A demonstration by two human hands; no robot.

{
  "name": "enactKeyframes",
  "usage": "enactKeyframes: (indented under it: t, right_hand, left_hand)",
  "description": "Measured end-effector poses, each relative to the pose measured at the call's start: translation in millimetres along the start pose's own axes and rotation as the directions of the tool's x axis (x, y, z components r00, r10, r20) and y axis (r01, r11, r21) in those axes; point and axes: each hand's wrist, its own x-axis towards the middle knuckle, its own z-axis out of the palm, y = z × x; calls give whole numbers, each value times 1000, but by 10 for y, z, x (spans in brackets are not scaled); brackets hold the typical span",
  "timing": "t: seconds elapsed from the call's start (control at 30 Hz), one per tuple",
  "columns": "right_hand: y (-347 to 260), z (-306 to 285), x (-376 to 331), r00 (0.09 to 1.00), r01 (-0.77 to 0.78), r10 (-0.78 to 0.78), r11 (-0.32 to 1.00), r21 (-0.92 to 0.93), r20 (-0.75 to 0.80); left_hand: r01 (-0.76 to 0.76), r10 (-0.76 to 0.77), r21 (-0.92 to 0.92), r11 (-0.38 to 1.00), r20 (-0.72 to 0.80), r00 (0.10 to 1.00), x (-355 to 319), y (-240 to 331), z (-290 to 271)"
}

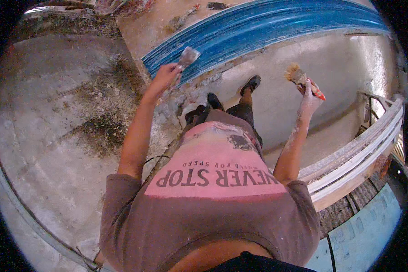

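Observation:
My left hand point(166, 76) grips a metal putty knife point(187, 57), whose blade rests against the lower edge of a long blue ribbed moulding point(267, 25) lying across a dusty board. My right hand point(309, 97), white with dust, is raised to the right and holds a paintbrush point(299, 76) with pale bristles and a red handle, bristles pointing up and left, clear of the moulding. Below the hands I see my brown and pink shirt and my dark shoes point(250, 84) on the floor.
The concrete floor point(54, 118) on the left carries dark debris and dust. A white curved moulding point(362, 152) with a wooden edge runs along the right. A dusty board point(154, 22) supports the blue piece. Pale blue sheet lies at the lower right.

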Motion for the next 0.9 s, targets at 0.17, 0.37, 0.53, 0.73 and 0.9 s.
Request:
enactKeyframes:
  t: [0.17,0.37,0.53,0.73,0.9]
  right_hand:
    - [-45,-109,116,998,6,-6,1000,-8,-58]
    - [-154,-18,182,1000,4,-5,1000,-11,-18]
    - [-18,44,242,998,-29,29,999,-15,51]
    - [-18,76,144,987,-78,85,995,-59,134]
    - [-81,73,11,991,-53,64,994,-96,113]
  left_hand:
    - [-64,59,78,995,70,996,101,84,64]
    - [-154,152,82,985,35,988,124,-65,214]
    - [-118,115,136,984,30,993,-1,-62,-9]
    - [-211,221,206,955,-28,975,242,95,326]
    - [-147,151,240,960,3,989,-11,-125,-23]
